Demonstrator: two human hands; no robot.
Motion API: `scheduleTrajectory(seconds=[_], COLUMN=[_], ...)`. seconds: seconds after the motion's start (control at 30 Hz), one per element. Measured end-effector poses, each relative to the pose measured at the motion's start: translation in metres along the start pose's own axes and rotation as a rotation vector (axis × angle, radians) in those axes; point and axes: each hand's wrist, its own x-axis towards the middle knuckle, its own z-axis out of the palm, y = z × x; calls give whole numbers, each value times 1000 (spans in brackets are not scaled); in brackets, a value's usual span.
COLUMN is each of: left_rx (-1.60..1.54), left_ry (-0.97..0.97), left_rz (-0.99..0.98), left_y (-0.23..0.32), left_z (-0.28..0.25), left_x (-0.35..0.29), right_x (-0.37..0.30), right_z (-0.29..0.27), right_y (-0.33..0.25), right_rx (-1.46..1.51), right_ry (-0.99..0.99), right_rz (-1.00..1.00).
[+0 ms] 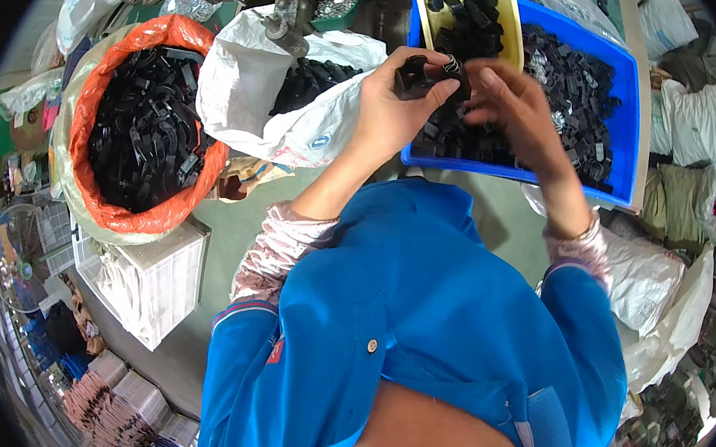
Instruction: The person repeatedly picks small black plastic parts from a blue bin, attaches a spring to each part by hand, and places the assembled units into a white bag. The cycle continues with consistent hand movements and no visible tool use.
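Observation:
My left hand (396, 110) is closed on a small black plastic part (415, 74), held up over the front of the blue bin (629, 156). A bit of shiny wire, perhaps a spring, shows at the part's upper end. My right hand (518, 109) is just to the right of it, its fingers bent toward the part and smeared by motion. Whether they touch it or hold anything cannot be seen. Many black parts (574, 115) fill the bin below my hands. A cream tray (516, 31) rests across the bin's back left, also with black pieces.
Left of the bin, a white woven bag (242, 80) holds more black pieces. Farther left, an orange-lined sack (87, 143) full of black parts stands over a white plastic crate (164, 282). Behind is a green dish (336, 20) of small metal bits. White bags (649, 280) lie right.

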Motion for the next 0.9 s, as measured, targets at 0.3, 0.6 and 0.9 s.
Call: scheduleTrajectory(seconds=[0.3, 0.6, 0.9], left_rx=[226, -42, -289], left_ry=[-202, -136, -172], left_rz=[214, -329, -666], left_y=[-2, -14, -18], left_z=[-24, -21, -50], left_x=[26, 29, 38], right_x=[4, 22, 38], right_z=[-7, 0, -18], right_y=[44, 53, 42], right_rx=[502, 162, 355], right_ry=[3, 173, 133], right_rz=[101, -204, -26])
